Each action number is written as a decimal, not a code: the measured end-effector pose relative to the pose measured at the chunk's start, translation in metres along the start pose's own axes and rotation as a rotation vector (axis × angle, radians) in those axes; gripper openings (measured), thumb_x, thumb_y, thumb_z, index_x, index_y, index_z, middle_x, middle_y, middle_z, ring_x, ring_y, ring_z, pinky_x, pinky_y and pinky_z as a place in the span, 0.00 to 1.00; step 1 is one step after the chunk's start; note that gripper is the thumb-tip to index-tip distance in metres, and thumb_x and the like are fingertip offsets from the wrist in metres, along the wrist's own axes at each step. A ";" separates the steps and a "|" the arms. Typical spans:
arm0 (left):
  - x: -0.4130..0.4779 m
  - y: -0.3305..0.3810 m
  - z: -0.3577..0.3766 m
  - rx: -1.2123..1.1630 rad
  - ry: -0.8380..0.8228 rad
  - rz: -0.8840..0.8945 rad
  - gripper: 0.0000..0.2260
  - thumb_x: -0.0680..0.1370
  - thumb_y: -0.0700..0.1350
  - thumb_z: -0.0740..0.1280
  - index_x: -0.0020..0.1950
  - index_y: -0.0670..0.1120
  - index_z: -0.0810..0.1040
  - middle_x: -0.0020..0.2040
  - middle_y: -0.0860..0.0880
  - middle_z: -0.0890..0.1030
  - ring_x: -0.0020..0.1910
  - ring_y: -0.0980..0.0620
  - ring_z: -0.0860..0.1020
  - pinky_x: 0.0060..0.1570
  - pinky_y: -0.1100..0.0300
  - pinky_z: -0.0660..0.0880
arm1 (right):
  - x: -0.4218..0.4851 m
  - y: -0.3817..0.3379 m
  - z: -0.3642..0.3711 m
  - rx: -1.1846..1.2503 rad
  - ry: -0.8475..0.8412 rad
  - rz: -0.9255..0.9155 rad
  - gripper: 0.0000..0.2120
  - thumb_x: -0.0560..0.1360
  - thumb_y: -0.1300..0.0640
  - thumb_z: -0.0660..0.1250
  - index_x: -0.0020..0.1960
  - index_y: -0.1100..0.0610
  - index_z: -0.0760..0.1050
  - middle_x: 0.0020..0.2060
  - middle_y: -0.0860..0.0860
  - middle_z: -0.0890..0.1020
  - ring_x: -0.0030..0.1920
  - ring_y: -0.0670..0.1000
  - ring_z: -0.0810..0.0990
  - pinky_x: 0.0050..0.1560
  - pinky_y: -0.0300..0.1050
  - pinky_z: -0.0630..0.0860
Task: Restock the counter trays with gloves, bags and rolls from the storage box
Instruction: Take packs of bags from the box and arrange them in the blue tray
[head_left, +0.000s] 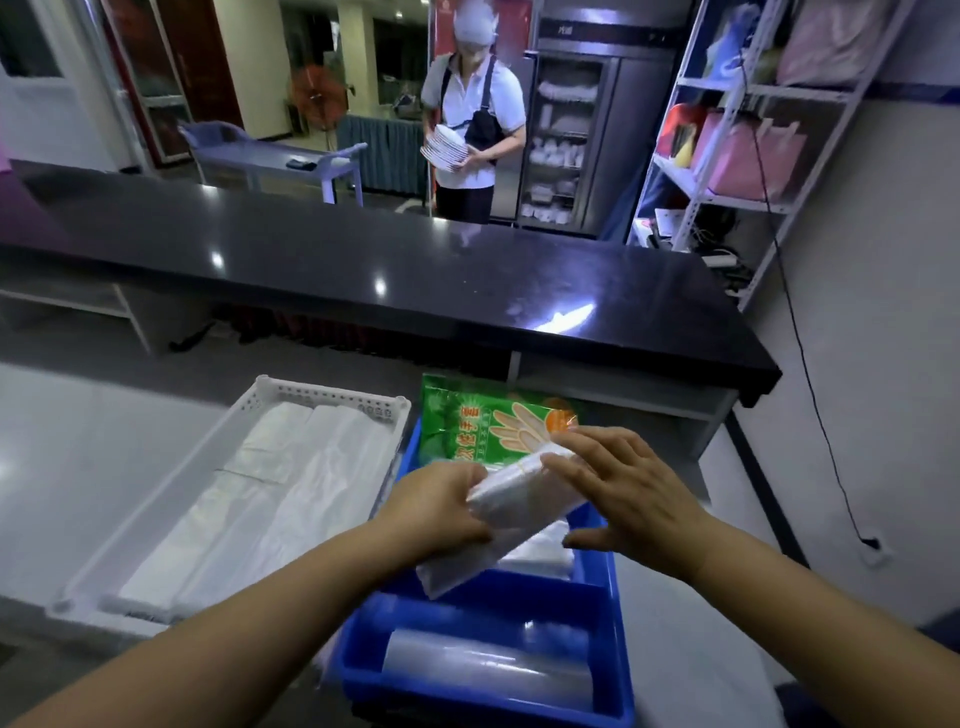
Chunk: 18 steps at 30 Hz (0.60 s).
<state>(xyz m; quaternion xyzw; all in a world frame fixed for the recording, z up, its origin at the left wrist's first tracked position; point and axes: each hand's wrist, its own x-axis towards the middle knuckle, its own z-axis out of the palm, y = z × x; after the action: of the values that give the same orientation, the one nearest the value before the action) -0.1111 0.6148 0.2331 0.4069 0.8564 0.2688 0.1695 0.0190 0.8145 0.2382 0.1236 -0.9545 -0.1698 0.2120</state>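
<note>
Bag pack (524, 512) over blue tray (519, 584): left hand (441, 512) grips it, right hand (623, 493) flat on top. Green glove packet (467, 415) reads "次性手套".

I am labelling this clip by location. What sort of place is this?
Probably a restaurant's back service area: a person in an apron carries a stack of plates, a steel cabinet holds dishes, and a long black counter divides the room.

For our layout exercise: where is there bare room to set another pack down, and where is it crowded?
Bare room: the grey worktop left of the white tray, and the long black counter behind both trays. Crowded: the blue tray, holding a glove pack and a roll, with the left hand and right hand on a bag pack over it.
</note>
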 end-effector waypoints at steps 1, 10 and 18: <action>0.004 -0.001 -0.001 0.184 0.064 0.079 0.10 0.67 0.49 0.69 0.47 0.49 0.76 0.43 0.50 0.83 0.43 0.48 0.79 0.38 0.57 0.72 | 0.009 0.001 -0.001 0.006 -0.035 0.028 0.41 0.60 0.36 0.73 0.67 0.53 0.67 0.63 0.54 0.77 0.63 0.54 0.71 0.62 0.52 0.72; 0.042 -0.013 -0.011 0.526 0.187 0.464 0.07 0.75 0.50 0.63 0.51 0.51 0.73 0.42 0.48 0.82 0.40 0.43 0.79 0.35 0.57 0.66 | 0.059 0.001 0.021 0.342 -0.565 0.373 0.11 0.71 0.43 0.64 0.49 0.47 0.74 0.41 0.47 0.81 0.40 0.50 0.77 0.38 0.45 0.76; 0.072 -0.049 -0.003 0.270 0.229 0.345 0.22 0.70 0.44 0.70 0.63 0.48 0.71 0.58 0.48 0.79 0.53 0.44 0.78 0.46 0.52 0.75 | 0.035 0.045 0.014 0.170 -0.563 0.567 0.11 0.70 0.42 0.66 0.48 0.47 0.76 0.33 0.44 0.78 0.32 0.45 0.74 0.30 0.38 0.66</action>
<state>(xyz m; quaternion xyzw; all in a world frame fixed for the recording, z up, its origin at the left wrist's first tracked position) -0.1867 0.6450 0.2009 0.5329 0.8161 0.2211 -0.0333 -0.0259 0.8489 0.2557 -0.1788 -0.9820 -0.0522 -0.0301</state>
